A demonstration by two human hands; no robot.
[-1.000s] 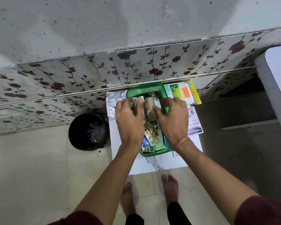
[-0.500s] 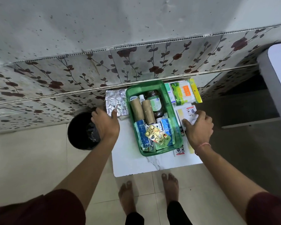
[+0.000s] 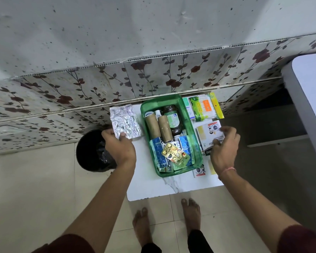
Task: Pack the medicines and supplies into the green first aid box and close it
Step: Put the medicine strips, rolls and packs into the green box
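— On the white tabletop [image 3: 171, 187], where is the green first aid box [image 3: 197, 154]?

— Mid-table, lid off, its long axis running from the person toward the floral wall, near end angled slightly right. Inside: two cardboard rolls [image 3: 158, 127], a brown bottle [image 3: 172, 117], blister strips [image 3: 175, 156].

— And the hands?

— The left hand [image 3: 121, 149] pinches the near edge of a silver foil sheet [image 3: 125, 121] left of the box. The right hand [image 3: 224, 148] curls loosely over a white packet [image 3: 211, 133] right of it; a firm grip cannot be told. A cotton-swab pack [image 3: 205, 107] lies beyond
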